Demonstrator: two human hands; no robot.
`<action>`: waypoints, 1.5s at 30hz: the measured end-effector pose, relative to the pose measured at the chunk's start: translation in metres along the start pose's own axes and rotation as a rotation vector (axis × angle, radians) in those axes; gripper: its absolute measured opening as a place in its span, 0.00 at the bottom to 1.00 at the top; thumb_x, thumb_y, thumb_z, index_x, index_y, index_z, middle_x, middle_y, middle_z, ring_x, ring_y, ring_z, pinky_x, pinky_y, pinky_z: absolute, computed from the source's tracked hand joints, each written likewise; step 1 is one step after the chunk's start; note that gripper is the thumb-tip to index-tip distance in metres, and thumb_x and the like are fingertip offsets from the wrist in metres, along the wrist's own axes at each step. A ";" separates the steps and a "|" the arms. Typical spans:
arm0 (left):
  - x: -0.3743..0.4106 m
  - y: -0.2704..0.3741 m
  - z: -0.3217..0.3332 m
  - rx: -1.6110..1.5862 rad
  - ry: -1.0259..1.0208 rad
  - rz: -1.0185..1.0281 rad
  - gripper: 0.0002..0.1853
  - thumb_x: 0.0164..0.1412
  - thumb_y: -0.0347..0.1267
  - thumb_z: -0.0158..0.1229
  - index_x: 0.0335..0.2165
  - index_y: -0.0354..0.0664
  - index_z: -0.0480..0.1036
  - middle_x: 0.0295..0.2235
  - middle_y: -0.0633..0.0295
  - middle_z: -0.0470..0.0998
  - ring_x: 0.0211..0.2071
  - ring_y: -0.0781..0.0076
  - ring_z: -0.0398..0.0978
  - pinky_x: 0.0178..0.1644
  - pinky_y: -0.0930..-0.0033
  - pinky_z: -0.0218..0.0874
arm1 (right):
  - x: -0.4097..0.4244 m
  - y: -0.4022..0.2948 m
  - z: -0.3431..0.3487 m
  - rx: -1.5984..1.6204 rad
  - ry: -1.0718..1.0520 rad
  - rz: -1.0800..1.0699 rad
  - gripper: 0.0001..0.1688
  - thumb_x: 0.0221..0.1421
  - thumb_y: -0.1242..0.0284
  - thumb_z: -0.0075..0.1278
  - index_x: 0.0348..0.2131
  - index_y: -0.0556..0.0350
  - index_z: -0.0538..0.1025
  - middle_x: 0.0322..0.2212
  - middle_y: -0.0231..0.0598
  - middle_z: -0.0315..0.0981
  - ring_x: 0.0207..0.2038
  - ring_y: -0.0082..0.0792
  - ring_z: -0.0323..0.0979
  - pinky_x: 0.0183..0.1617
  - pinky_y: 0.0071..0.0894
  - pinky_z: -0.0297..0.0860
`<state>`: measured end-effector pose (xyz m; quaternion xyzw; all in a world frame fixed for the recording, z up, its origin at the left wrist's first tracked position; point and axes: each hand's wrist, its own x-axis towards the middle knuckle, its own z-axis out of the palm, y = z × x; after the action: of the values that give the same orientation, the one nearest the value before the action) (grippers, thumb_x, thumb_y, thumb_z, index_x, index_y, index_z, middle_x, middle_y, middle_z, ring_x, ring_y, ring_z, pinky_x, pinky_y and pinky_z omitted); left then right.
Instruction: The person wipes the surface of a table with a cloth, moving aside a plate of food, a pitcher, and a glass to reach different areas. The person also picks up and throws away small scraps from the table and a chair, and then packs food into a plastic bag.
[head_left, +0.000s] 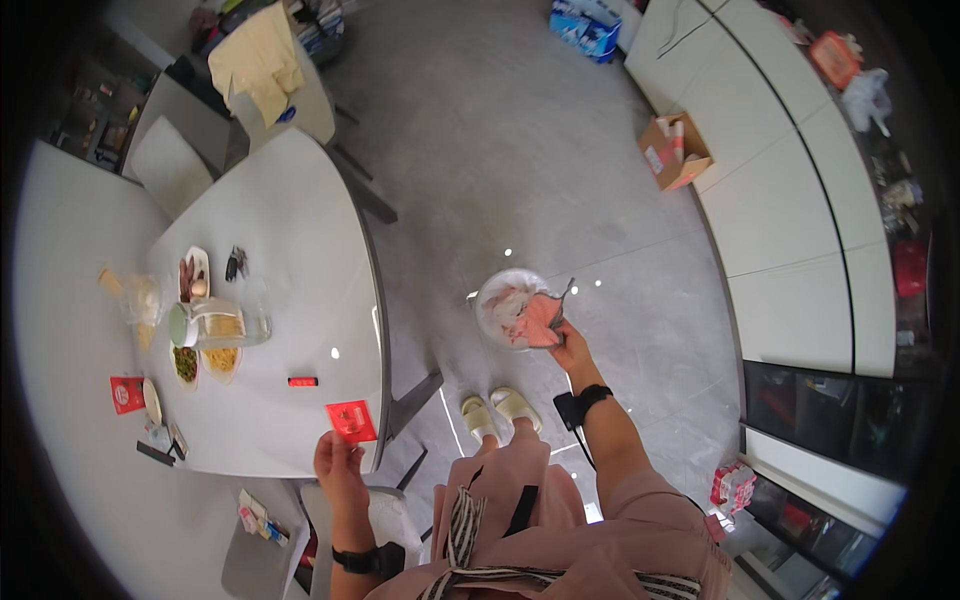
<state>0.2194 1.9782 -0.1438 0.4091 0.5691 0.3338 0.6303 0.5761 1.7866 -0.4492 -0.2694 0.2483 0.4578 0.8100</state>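
Note:
My left hand (340, 463) pinches a flat red packet (351, 421) by its lower edge, over the near corner of the white table (300, 202). The packet bears writing. In my right hand (573, 348) is a pink cloth with a grey edge (543, 319), bunched at the fingers. It hangs over the right side of a round whitish bin (484, 324) on the floor and hides part of its contents. Crumpled white and reddish waste (508, 304) shows inside the bin. A small red box-like item (303, 382) lies on the tabletop, left of the packet.
A glass jar (255, 322) lies among dishes of food on the table, near keys (236, 262). Chairs (300, 112) stand around it. On the right are white cabinets (787, 225), an open cardboard box (675, 150) and a pink-wrapped pack (733, 486). My slippers (516, 406) are just below the bin.

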 end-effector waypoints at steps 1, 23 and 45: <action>-0.001 0.004 0.011 0.013 -0.028 -0.017 0.08 0.64 0.34 0.54 0.37 0.40 0.70 0.30 0.67 0.75 0.30 0.81 0.72 0.33 0.80 0.65 | -0.021 -0.005 0.009 -0.021 0.010 -0.004 0.29 0.50 0.83 0.35 0.54 0.61 0.64 0.49 0.46 0.67 0.50 0.43 0.69 0.56 0.44 0.67; -0.181 -0.051 0.511 0.206 -0.908 0.011 0.14 0.63 0.33 0.53 0.41 0.33 0.65 0.33 0.53 0.77 0.31 0.68 0.78 0.33 0.70 0.73 | -0.268 -0.299 -0.056 0.147 0.268 -0.303 0.16 0.50 0.85 0.37 0.41 0.70 0.67 0.39 0.49 0.68 0.43 0.41 0.71 0.49 0.36 0.71; -0.709 -0.174 0.992 0.249 -1.942 -0.330 0.09 0.62 0.30 0.54 0.37 0.33 0.67 0.32 0.52 0.77 0.31 0.64 0.79 0.36 0.67 0.73 | -0.505 -0.377 -0.153 0.913 0.409 -1.205 0.19 0.52 0.78 0.36 0.42 0.75 0.67 0.39 0.56 0.71 0.43 0.48 0.73 0.51 0.45 0.69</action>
<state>1.1021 1.1379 0.0332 0.4840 -0.1134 -0.3005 0.8140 0.6515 1.2138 -0.1551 -0.0770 0.3671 -0.2670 0.8877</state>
